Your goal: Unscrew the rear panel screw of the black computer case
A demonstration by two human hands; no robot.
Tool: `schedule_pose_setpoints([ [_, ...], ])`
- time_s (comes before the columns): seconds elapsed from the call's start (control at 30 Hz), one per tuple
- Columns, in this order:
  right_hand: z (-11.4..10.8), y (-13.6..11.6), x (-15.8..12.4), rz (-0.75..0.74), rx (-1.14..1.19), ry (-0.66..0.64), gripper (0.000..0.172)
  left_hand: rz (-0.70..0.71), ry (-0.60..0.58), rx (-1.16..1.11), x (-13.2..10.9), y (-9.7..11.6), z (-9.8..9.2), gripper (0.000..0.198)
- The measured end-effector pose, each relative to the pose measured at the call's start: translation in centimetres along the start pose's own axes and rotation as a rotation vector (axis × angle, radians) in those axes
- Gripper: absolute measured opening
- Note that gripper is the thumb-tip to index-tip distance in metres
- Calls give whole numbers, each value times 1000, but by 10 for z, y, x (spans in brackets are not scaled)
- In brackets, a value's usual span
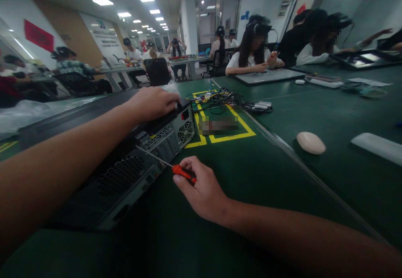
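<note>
A black desktop computer case (pixel 78 117) lies on its side on the green table, its grey back panel with ports, slots and a round fan grille turned toward me. My left hand (pixel 153 103) is at the upper corner beside the fan, its fingers bent over the edge of the case. In my right hand (pixel 204 192) is a screwdriver (pixel 184 172) with a red and black handle, the fingers closed around it. Its long thin shaft points up and left across the back panel. I cannot tell whether the tip touches the case.
Yellow tape (pixel 232 137) marks the table, with a blurred-out item (pixel 218 125) inside it. Behind lie tangled cables (pixel 222 98). A pale rounded object (pixel 310 142) and a white bar (pixel 378 146) are to the right. Clear plastic (pixel 47 112) lies left. People work at tables beyond.
</note>
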State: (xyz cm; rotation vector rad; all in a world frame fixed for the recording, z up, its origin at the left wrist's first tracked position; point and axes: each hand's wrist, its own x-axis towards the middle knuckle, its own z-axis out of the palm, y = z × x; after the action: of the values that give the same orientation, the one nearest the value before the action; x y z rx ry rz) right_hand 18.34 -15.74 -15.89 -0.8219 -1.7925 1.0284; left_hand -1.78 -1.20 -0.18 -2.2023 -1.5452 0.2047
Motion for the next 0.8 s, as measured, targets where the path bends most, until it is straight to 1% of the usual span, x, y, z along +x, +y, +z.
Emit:
schedule_pose_setpoints([
  [0.23, -2, 0, 0, -31, -7, -5, 11, 25, 47, -37, -1, 0, 1, 54],
  [0.37, -1, 4, 1, -44, 5, -28, 14, 9, 62, -47, -1, 0, 2, 52],
  [0.5, -1, 7, 3, 17, -1, -119, 22, 5, 64, -63, 0, 0, 2, 49],
  [0.67, -1, 6, 5, 84, -31, -221, 27, 29, 72, -96, 0, 0, 2, 47],
  [0.8, -2, 5, 5, 171, -48, -241, 32, 26, 101, -145, 1, 0, 3, 46],
])
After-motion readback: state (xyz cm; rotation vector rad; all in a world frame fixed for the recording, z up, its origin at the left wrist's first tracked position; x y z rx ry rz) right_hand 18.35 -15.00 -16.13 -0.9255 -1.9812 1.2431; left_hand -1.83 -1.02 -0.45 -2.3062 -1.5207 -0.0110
